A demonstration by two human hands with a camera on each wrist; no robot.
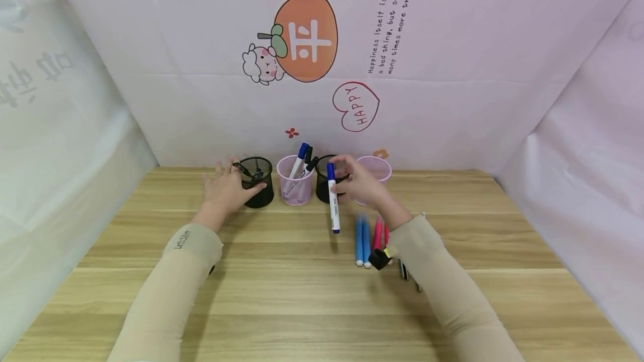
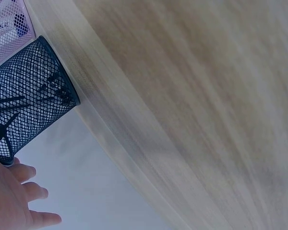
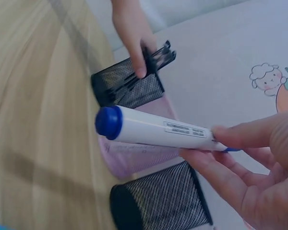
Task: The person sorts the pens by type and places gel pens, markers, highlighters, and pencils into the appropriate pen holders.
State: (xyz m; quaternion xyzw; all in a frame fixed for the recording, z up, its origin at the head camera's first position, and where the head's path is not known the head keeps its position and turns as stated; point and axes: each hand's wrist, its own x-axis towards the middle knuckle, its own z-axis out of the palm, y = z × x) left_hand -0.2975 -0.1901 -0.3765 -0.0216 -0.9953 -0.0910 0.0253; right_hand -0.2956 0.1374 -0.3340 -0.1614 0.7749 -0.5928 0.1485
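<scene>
Head view looks forward, down; closer wrist views share leftmost cup (image 1: 260, 198)

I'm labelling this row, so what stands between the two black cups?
A pink cup with markers in it, as the head view shows.

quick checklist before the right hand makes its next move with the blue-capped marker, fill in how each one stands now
1. Blue-capped marker secure in the right hand: ok, pinched between thumb and fingers.
2. Marker inside a cup: not ok, held in front of the right black cup.
3. Right black cup's contents known: cannot tell, the hand and marker partly hide it.
4. Left pink cup upright: ok, with markers inside.
5. Left hand out of the marker's way: ok, it is at the left black cup.
</scene>
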